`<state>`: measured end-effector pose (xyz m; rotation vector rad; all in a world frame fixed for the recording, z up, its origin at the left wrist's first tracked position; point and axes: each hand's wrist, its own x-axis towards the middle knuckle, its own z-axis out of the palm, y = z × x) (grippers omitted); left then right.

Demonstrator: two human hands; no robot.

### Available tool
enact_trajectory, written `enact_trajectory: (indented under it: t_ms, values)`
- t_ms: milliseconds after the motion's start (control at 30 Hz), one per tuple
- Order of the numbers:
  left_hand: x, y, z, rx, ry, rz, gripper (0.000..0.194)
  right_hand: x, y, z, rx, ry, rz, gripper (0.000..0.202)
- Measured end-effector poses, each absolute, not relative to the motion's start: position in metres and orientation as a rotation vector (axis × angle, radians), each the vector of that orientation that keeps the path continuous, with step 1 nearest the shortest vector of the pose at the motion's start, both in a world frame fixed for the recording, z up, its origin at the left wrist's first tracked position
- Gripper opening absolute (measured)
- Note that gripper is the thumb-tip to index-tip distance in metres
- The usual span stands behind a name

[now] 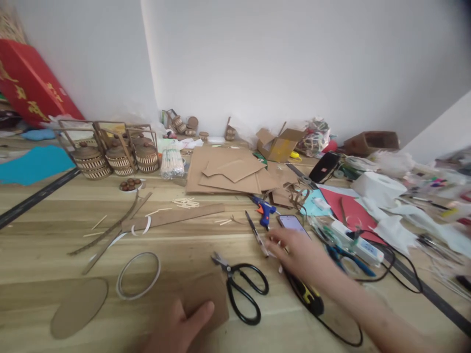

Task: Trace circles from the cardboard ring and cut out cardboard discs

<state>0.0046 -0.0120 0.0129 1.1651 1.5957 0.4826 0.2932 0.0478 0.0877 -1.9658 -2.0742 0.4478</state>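
Note:
Near the front edge my left hand (184,321) holds a piece of brown cardboard (208,294), its thumb lying on top. My right hand (290,250) reaches over the table beside a pen (256,234), with its fingers bent; blur hides whether they touch anything. The phone (293,224) lies partly behind that hand, and a blue glue gun (264,212) rests just beyond it. Black-handled scissors (241,287) lie between my two hands. A yellow and black cutter (307,296) is below my right wrist.
At left are a cardboard oval (79,308), a white ring (138,276) and cardboard strips (176,219). Small lidded baskets (91,162) stand behind them. Stacked cardboard (228,171) lies at the back centre. A power strip (358,243), cables and red paper (349,213) crowd the right.

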Motion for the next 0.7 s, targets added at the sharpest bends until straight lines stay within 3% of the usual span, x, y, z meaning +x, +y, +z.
enact_trajectory:
  t_ms: [100,200,467,700]
  values:
    - [0.004,-0.011,0.006,1.132,1.610,0.561,0.037,0.244,0.004,0.056,-1.919,-2.292,0.468,0.046]
    - [0.003,-0.011,0.005,1.125,1.585,0.639,0.039,0.220,-0.006,0.039,-2.002,-2.313,0.412,0.054]
    - [0.007,-0.014,0.022,1.080,1.531,0.751,0.037,0.216,0.001,0.041,-2.045,-2.301,0.335,0.045]
    - [0.009,-0.013,0.027,1.105,1.571,0.705,0.034,0.227,0.012,0.027,-1.865,-2.224,0.597,0.051]
